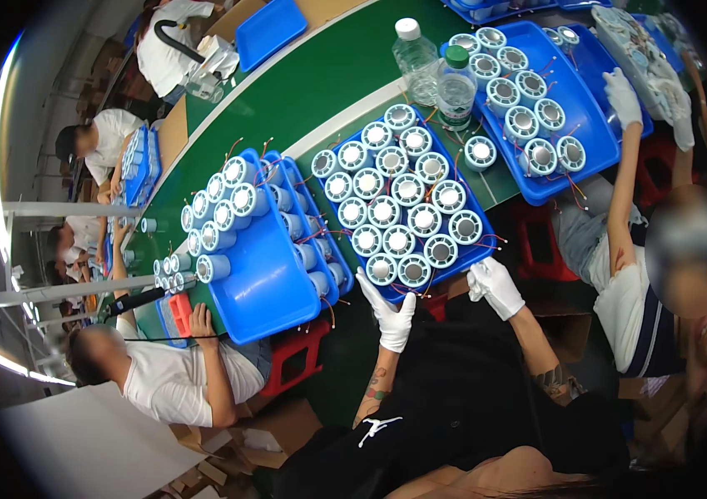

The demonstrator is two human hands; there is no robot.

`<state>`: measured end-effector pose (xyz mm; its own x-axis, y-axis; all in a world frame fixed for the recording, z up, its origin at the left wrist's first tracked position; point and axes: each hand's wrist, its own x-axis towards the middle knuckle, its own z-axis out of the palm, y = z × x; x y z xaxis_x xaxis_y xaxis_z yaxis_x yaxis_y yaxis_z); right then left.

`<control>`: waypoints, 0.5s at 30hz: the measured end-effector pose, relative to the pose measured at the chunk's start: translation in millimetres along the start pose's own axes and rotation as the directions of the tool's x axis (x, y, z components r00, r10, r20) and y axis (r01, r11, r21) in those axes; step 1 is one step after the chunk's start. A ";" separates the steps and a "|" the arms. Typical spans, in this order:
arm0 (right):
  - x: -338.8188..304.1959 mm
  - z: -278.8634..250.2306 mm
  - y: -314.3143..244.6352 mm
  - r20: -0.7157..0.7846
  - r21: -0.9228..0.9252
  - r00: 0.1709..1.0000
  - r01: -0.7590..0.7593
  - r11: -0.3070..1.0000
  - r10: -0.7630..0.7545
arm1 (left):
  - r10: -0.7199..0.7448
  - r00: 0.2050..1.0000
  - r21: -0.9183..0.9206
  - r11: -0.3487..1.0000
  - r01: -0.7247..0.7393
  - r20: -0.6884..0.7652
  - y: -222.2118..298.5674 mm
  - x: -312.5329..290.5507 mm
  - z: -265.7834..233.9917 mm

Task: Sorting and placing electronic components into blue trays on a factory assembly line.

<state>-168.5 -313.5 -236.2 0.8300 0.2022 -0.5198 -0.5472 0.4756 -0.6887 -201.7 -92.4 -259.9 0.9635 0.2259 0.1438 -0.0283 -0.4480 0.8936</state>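
Note:
In front of me a blue tray (pixel 480 255) is packed with rows of light-blue cylindrical motor-like parts (pixel 407 190), each with a round silver centre and thin red and dark wires. My left hand (pixel 390 321), in a white glove, is at the tray's near left corner with thumb and fingers spread; whether it touches the tray I cannot tell. By the near right corner, my right hand (pixel 496 289), also gloved, has its fingers curled in. What those fingers hold, if anything, is hidden.
Left of my tray stand stacked blue trays (pixel 266 291) of similar parts. Two plastic bottles (pixel 456 91) and a single part (pixel 480 153) stand beyond its right side. Another blue tray (pixel 574 125) is near a gloved co-worker (pixel 622 98). A seated person (pixel 174 382) works at left, by a red stool (pixel 293 359).

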 end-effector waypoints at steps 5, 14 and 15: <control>11.5 12.0 -9.8 -0.117 -0.105 0.978 -0.183 0.977 0.171 | 0.023 0.999 -0.060 0.998 -0.026 -0.045 -7.8 4.6 0.8; 38.0 2.4 -11.1 0.167 -0.028 0.976 -0.137 0.990 0.140 | 0.005 0.997 -0.213 0.977 -0.022 -0.083 -6.2 41.7 -0.5; 32.1 3.0 -12.6 0.141 0.011 0.982 -0.128 0.992 0.126 | 0.042 0.994 -0.149 0.987 -0.057 -0.104 -3.0 40.4 -3.3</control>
<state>-134.6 -310.5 -242.8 0.7616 0.3789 -0.5257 -0.6480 0.4551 -0.6107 -163.6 -79.1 -255.4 0.9285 0.2956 0.2247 -0.1228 -0.3267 0.9371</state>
